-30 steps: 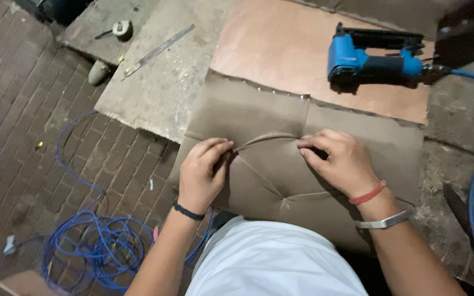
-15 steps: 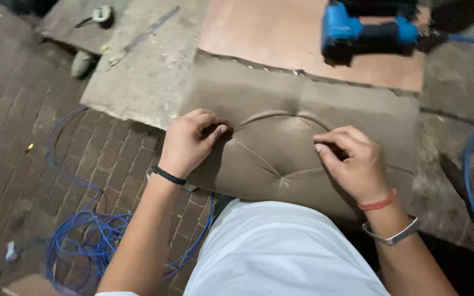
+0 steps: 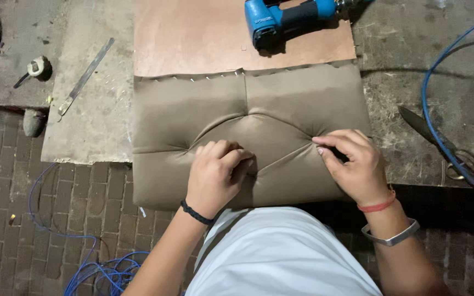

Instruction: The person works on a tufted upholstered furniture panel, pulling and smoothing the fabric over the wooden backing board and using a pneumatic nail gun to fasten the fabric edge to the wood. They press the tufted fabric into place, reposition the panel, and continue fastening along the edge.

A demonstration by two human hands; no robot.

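Two bare hands press on a padded brown fabric cushion panel (image 3: pixel 259 115), which lies across the middle of the work surface with its far edge stapled along a flat sheet of reddish-brown plywood (image 3: pixel 193 38).

Far left, on a slab of grey concrete (image 3: pixel 6 82), sits a small round tape measure (image 3: pixel 35 67), and just to its right a long flat metal ruler (image 3: pixel 86 75) lies slanted on a pale worn board (image 3: pixel 100 131). Below these, on the brick floor, a loose coil of thin blue cable (image 3: pixel 100 268) trails toward the lower edge.

The left hand (image 3: pixel 215 175), with a black band at the wrist, is curled shut, its fingers (image 3: pixel 231 156) pinching the fabric where several creases meet near the cushion's near-middle. The right hand (image 3: pixel 355 164) (red thread and a metal bracelet at the wrist) is also closed in a pinch, thumb and fingertips gripping a fold of the same fabric at the cushion's right side.

Beyond them, a blue and black pneumatic staple gun (image 3: pixel 289 19) rests on the plywood, well apart from both hands. Further right, a pair of dark metal scissors (image 3: pixel 440 142) lies on the rough grey bench (image 3: pixel 412 55), crossed by a blue air hose (image 3: pixel 440 71).
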